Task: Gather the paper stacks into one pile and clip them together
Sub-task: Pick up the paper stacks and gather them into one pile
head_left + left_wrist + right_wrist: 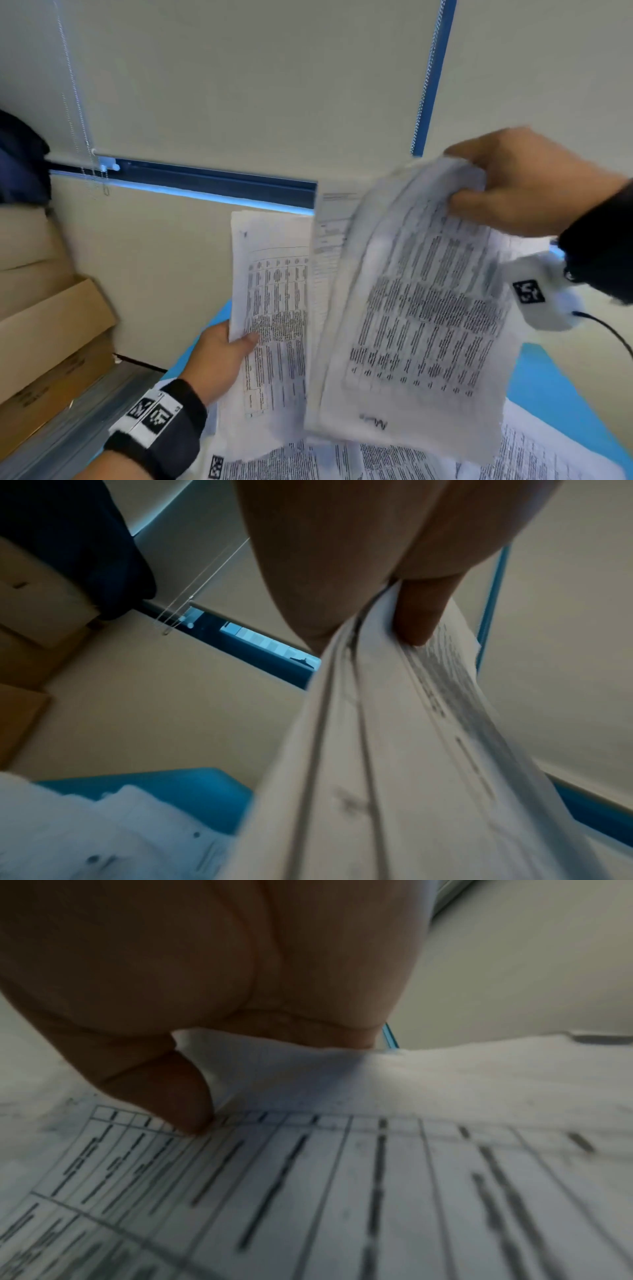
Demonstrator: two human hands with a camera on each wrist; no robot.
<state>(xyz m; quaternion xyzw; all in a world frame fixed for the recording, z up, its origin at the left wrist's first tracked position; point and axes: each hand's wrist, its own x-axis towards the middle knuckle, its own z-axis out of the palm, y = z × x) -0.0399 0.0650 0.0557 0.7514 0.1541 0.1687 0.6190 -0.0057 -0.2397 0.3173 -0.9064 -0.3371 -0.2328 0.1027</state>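
Note:
My left hand (219, 359) holds a stack of printed sheets (274, 315) upright by its left edge, thumb across the front page. In the left wrist view the thumb (421, 615) presses on that same stack (394, 750), seen edge on. My right hand (513, 178) grips a second, bent stack of printed tables (421, 308) by its top edge and holds it in the air just right of the first, overlapping it. Its thumb (171, 1091) pinches the table page (342, 1191) in the right wrist view. More printed sheets (376, 459) lie on the blue table (555, 394) below. No clip shows.
Cardboard boxes (51, 325) are stacked at the left beside the table. A beige wall with a blue-framed window strip (205, 185) and a blind's bead chain (73, 102) stands straight ahead. A black cable (609, 329) hangs from my right wrist camera.

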